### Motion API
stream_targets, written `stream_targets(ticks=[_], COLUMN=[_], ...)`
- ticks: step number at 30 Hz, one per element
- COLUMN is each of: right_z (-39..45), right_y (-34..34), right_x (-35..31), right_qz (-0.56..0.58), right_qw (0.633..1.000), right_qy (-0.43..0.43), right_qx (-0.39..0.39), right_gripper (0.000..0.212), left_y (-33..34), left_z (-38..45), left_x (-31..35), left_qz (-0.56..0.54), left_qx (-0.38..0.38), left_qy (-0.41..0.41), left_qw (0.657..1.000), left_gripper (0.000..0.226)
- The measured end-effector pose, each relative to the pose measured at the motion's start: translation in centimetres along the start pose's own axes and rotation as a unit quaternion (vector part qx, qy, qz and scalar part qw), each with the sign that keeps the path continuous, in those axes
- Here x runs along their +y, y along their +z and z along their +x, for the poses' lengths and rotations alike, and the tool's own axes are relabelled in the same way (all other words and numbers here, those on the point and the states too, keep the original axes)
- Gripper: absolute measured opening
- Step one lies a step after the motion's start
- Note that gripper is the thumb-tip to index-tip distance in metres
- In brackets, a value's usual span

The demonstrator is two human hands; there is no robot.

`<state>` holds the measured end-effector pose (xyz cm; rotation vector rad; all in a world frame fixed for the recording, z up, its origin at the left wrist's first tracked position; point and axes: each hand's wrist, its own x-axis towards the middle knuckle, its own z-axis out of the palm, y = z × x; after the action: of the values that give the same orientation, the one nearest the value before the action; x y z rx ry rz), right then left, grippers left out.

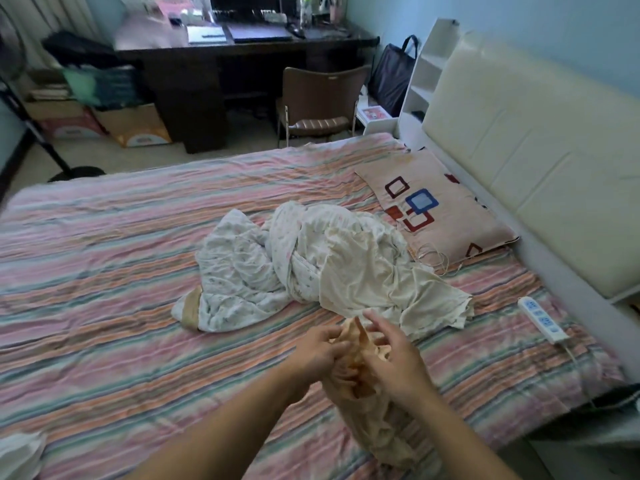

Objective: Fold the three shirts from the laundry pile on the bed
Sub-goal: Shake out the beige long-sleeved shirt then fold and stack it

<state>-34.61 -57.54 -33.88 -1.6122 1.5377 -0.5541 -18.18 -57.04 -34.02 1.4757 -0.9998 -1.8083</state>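
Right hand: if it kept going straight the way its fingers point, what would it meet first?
Probably the cream shirt on the laundry pile, just beyond the right hand, which grips the tan shirt. Depth is uncertain.

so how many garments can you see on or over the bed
3: a floral white one and a cream one tangled mid-bed, and a tan one held in both hands. More may be hidden in the tangle.

Patterned pillow lying at the head end w/ a thin cable trailing off its near corner. White power strip sitting on striped sheet, near cream headboard. Brown chair standing by dark desk; cardboard boxes sitting on floor far left.
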Motion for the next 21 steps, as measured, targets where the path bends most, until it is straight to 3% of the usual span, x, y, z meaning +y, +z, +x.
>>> stream_targets(ticks=[2, 5, 8, 10, 14, 18, 21], right_z=[0.9, 1.4, 1.4, 1.0, 0.7, 0.0, -0.4], right_y=[-0.3, -1.0, -1.8, -2.5, -4.6, -5.3, -5.4], right_x=[-2.9, -7.2, -11.3, -14.4, -21.1, -27.5, -31.4], right_qz=[-0.092, -0.093, -0.107, -0.116, -0.155, -0.193, -0.211], right_qw=[0.992, 0.983, 0.98, 0.974, 0.95, 0.921, 0.905], right_qy=[-0.076, -0.108, -0.127, -0.162, -0.247, -0.329, -0.362], right_qx=[-0.049, -0.113, -0.108, -0.109, -0.111, -0.082, -0.066], right_gripper=[0.057, 0.032, 0.036, 0.037, 0.047, 0.053, 0.059], left_y=[-1.3, -3.0, -5.2, -7.0, -10.9, -14.9, -17.6], left_z=[-1.9, -5.2, -8.3, -10.5, -15.1, -20.0, -22.7], left_x=[2.4, 6.4, 9.7, 11.4, 14.0, 16.4, 17.4], left_qz=[0.022, 0.059, 0.114, 0.182, 0.332, 0.451, 0.505], left_qx=[-0.022, -0.028, -0.001, 0.046, 0.121, 0.151, 0.184], left_qy=[0.04, 0.08, 0.099, 0.105, 0.151, 0.182, 0.169], left_qw=[0.999, 0.995, 0.988, 0.977, 0.923, 0.86, 0.826], left_gripper=[0.02, 0.018, 0.014, 0.023, 0.048, 0.023, 0.023])
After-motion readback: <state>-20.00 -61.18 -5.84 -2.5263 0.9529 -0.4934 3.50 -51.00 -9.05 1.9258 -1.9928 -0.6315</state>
